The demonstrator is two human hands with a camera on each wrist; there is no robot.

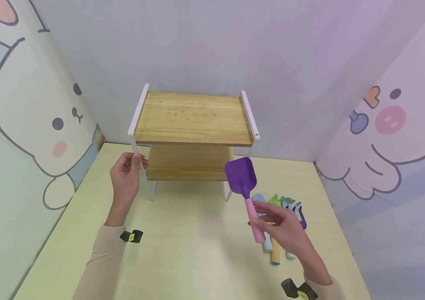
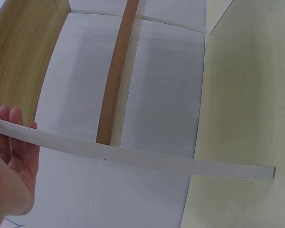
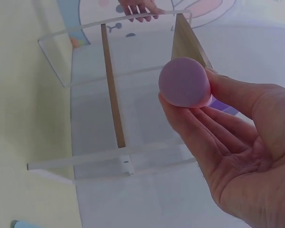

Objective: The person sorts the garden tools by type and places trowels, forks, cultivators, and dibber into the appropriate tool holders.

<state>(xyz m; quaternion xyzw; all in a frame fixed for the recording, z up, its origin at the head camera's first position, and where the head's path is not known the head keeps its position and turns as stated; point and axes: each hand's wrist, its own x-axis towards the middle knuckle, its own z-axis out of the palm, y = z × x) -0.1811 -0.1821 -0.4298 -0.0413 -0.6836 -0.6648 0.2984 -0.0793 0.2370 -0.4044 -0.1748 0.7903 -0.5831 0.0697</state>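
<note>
A two-tier wooden shelf [image 1: 193,118] with a white metal frame stands at the back of the table. My left hand [image 1: 125,177] grips its front left upright [image 2: 152,163], thumb and fingers on either side of the bar. In my right hand [image 1: 281,227] is a toy shovel with a purple blade [image 1: 241,175] and a pink handle [image 1: 254,221], pinched by the handle between thumb and fingers. The blade points up and away, in front of the shelf's right side. In the right wrist view the round end of the handle [image 3: 184,82] faces the camera and hides most of the blade.
Several toy garden tools lie on the table [image 1: 182,250] at the right, partly behind my right hand, among them a green rake [image 1: 275,200] and a yellow handle [image 1: 274,252]. Cartoon-printed walls [image 1: 396,137] stand at both sides, with a plain wall [image 1: 197,46] behind the shelf.
</note>
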